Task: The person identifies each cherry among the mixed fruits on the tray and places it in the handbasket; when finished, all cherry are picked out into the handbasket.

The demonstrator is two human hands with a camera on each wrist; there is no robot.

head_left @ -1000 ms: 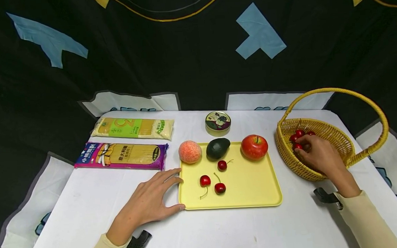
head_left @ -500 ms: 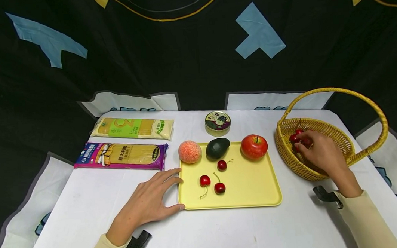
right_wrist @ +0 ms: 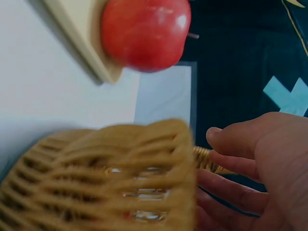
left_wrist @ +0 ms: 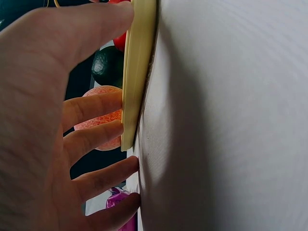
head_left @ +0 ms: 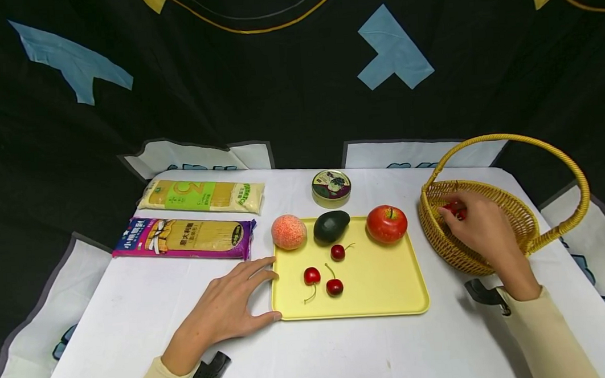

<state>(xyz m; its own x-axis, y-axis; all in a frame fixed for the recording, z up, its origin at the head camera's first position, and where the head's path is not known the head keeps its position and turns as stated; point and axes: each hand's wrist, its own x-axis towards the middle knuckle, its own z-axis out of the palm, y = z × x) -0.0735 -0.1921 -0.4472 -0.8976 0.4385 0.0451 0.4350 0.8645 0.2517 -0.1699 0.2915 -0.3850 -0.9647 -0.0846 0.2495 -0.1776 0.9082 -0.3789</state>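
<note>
Noting the large ground first: black cloth backdrop (head_left: 277,99) on the far side, white-covered table (head_left: 362,351) before it. Woven golden wicker basket with a tall hooped handle (head_left: 441,250) at right; flat pale-yellow rectangular tray (head_left: 379,287) at centre. Far left, two flat noodle packs, one purple-ended (head_left: 182,238), one green-labelled (head_left: 200,195) beyond it.

Left hand (head_left: 226,304) spread, gripping nothing; thumb and two fingertips touch the tray's left edge. Right hand (head_left: 484,225) reaches into the basket; it has shifted a little left and toward the far side in the last half second, covering more of the fruit there. Cannot tell whether it pinches any.

Along the tray's far edge, right to left: glossy red apple (head_left: 386,224), dark green avocado (head_left: 331,226), speckled pink-orange peach (head_left: 289,232). Round gold-sided tin (head_left: 331,187) stands beyond.

Smallest: three stemmed dark-red cherries (head_left: 311,276) on the tray, count unchanged; more shiny red cherries (head_left: 457,209) in the basket at the right fingers. Likely meaning: picking among these, none yet lifted clear.
</note>
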